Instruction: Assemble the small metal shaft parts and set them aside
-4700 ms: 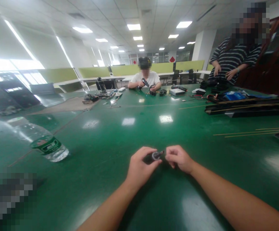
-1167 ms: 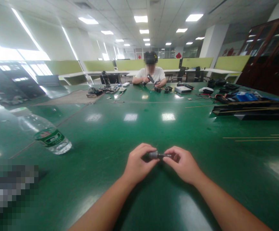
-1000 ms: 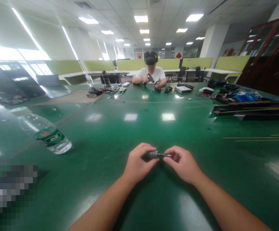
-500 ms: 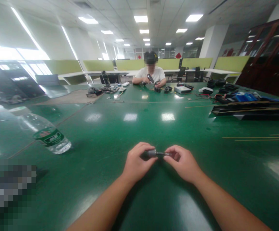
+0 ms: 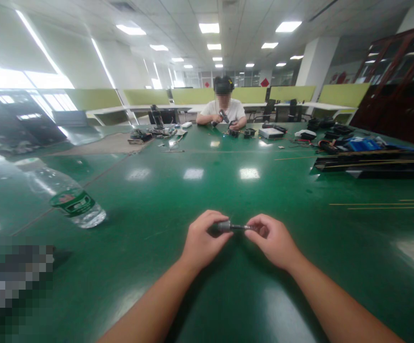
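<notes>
A small tool with a thick grey-and-black body point(image 5: 224, 226) and a thin dark shaft point(image 5: 239, 227) lies level between my hands, just above the green table point(image 5: 156, 257). My left hand point(image 5: 207, 238) is closed round the thick body, thumb below and fingers above. At the shaft's right end, my right hand point(image 5: 269, 238) pinches the tip between thumb and fingers. Whatever else its curled fingers may hold is hidden.
A water bottle point(image 5: 74, 202) stands at the left. A pixelated object point(image 5: 14, 281) lies at the near left. Black trays point(image 5: 374, 164) and thin rods point(image 5: 381, 206) are at the right. Across the table a person point(image 5: 224, 112) handles a dark tool near small parts.
My right hand has shifted very slightly to the right along the shaft. My left hand and the thick body have hardly moved.
</notes>
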`<state>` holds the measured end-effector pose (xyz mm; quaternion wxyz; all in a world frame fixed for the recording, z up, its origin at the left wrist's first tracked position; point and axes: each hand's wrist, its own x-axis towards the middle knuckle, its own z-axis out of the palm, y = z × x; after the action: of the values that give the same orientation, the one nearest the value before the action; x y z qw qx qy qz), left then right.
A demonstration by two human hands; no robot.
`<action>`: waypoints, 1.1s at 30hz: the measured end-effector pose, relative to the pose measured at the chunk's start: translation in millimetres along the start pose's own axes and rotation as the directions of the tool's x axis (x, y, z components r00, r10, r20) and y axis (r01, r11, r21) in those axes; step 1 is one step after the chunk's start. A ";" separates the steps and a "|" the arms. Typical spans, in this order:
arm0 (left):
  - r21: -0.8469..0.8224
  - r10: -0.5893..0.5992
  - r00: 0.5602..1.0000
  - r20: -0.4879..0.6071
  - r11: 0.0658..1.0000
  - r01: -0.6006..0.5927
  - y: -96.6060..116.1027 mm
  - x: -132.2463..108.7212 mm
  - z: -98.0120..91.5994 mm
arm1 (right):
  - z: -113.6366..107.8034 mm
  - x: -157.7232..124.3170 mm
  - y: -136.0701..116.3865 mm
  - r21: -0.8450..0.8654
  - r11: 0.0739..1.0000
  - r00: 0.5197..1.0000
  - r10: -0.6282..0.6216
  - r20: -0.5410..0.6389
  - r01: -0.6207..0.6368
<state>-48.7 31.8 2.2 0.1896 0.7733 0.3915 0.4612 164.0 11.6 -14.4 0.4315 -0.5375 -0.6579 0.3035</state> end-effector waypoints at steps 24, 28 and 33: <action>-0.080 -0.267 0.956 -0.123 0.963 0.259 -8.5 4.0 2.0 | -11.0 7.4 17.6 0.609 0.790 0.989 0.036 -0.146 0.062; -0.336 -0.442 0.885 -0.144 0.863 0.376 -11.3 8.1 5.3 | -7.5 8.6 20.0 0.595 0.804 0.992 0.062 -0.106 0.014; -0.539 -0.583 0.808 -0.089 0.710 0.454 -5.9 9.1 -4.2 | -6.8 9.0 17.4 0.580 0.814 0.997 0.018 -0.075 0.028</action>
<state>-52.5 42.3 5.6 0.4514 0.4906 0.4840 0.5668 177.4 24.0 -24.3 0.6004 -0.3900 -0.5185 0.4675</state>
